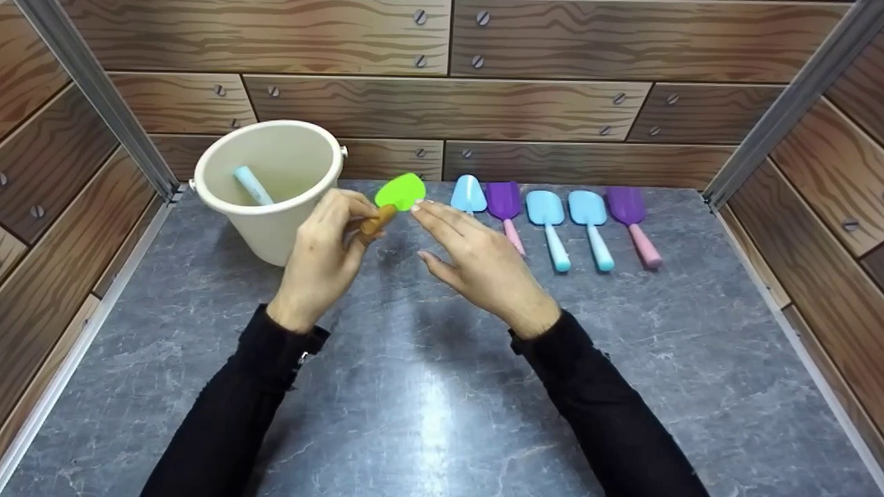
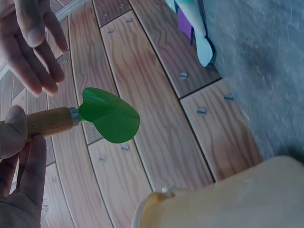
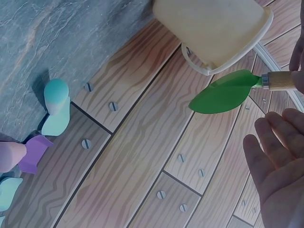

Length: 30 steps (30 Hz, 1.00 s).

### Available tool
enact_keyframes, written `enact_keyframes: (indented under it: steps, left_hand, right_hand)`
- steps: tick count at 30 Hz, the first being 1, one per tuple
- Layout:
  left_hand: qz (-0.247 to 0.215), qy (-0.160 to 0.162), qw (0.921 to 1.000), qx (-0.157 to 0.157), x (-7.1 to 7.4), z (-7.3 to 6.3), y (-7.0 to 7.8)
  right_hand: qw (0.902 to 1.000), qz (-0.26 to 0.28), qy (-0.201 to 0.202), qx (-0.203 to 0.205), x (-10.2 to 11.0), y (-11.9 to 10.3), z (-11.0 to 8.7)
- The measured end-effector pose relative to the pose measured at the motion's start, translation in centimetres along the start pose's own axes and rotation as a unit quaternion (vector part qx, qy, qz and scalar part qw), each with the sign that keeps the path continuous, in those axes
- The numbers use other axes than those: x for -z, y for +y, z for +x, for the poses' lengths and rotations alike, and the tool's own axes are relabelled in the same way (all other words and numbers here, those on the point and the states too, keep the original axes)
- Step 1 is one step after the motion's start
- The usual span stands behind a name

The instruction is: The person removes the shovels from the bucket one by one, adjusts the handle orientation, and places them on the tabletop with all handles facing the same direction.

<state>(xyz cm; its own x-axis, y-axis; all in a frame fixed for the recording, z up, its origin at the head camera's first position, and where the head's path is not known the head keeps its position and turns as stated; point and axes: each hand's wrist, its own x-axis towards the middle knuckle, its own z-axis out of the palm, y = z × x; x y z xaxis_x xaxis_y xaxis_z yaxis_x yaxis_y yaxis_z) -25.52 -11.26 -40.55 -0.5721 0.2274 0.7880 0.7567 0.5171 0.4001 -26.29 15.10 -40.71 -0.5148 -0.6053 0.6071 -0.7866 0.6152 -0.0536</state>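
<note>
My left hand (image 1: 323, 252) pinches the wooden handle (image 1: 378, 219) of a small garden trowel, whose leaf-shaped blade (image 1: 401, 192) is bright green. The trowel is held up in the air, just right of a cream bucket (image 1: 271, 231). In the left wrist view, thumb and fingers grip the handle's end and the green blade (image 2: 110, 116) points away from them. My right hand (image 1: 480, 266) hovers beside the blade, fingers extended and holding nothing. In the right wrist view its open palm (image 3: 289, 180) faces the trowel from a small distance.
A light blue handle (image 1: 253, 185) leans inside the bucket. Right of the hands lies a row of toy shovels: a blue one (image 1: 469, 193), a purple one with pink handle (image 1: 503, 200), two more blue (image 1: 545, 207) and another purple (image 1: 627, 205). Wood-patterned walls (image 1: 552, 110) enclose the grey tabletop (image 1: 387, 414).
</note>
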Motion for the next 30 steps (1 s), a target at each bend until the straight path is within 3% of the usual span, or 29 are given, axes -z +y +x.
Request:
enact_keyframes:
  steps: [6, 12, 21, 30]
  left_hand:
    - [-0.025, -0.027, 0.9993, 0.003, -0.9, -0.6, 0.5]
    - [-0.026, -0.050, 0.9983, -0.014, -1.9, -1.1, 1.0]
    - [-0.043, -0.071, 0.9964, -0.017, -2.5, -1.5, 1.5]
    - [-0.055, -0.065, 0.9962, -0.021, -2.5, -1.5, 1.5]
  right_hand:
    - [0.9995, 0.028, -0.012, -0.008, -0.2, -0.1, -0.1]
    - [0.9977, 0.066, -0.010, -0.010, -0.9, 0.0, 0.0]
    - [0.9837, 0.176, 0.027, -0.025, -1.6, 0.6, 0.2]
    - [0.9902, 0.122, 0.064, 0.024, -2.1, 1.0, 0.2]
